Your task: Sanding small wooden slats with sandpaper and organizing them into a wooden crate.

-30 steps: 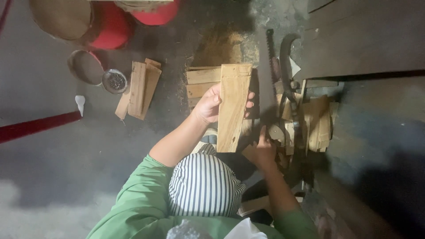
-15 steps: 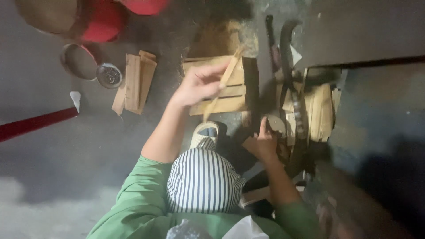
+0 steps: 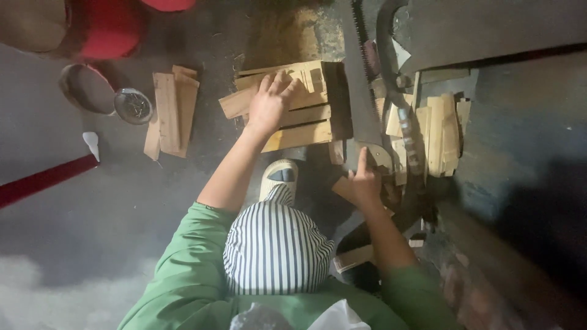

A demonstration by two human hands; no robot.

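Head view. Left hand: fingers spread apart, laid flat on the stack of wooden slats, which lies on the floor at far centre. Right hand: fingers curled on the handle of a hand saw, index finger straight; blade runs away along the stack's right edge. Loose wood pieces lie right of the saw. Smaller slat pile and round tin lie left. Striped knee near centre.
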